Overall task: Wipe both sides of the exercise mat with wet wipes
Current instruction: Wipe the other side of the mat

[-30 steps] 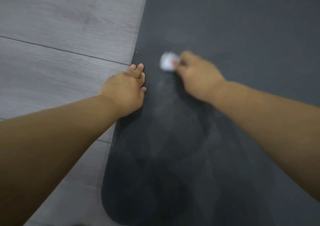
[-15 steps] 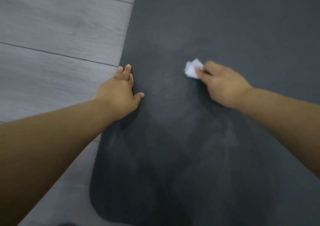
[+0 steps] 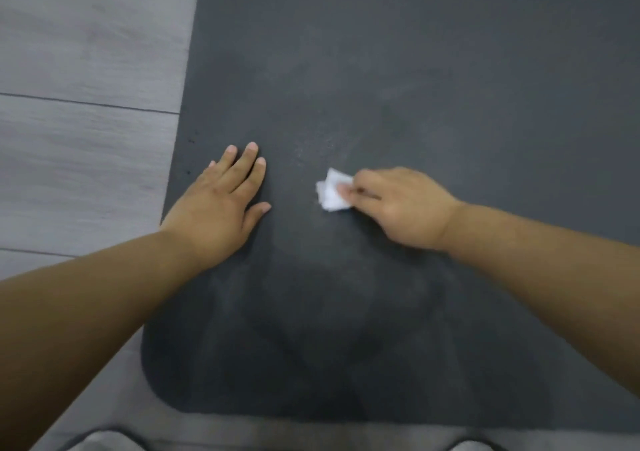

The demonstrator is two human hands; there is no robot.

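A dark grey exercise mat [image 3: 415,87] lies flat on the floor and fills most of the view, its rounded near-left corner low in the frame. My left hand [image 3: 221,205] rests flat on the mat near its left edge, fingers straight and spread. My right hand [image 3: 398,205] holds a small crumpled white wet wipe [image 3: 330,191] against the mat just right of the left hand, fingers curled round it. Faint damp streaks show on the mat below both hands.
Grey wood-look floor planks [image 3: 86,87] run along the mat's left side and along its near edge. Light grey fabric [image 3: 104,442] shows at the bottom edge of the view.
My right hand has drawn the wipe back toward me across the mat. My left hand shifted from the mat's edge further onto it, fingers now spread flat. The view has moved left and nearer.
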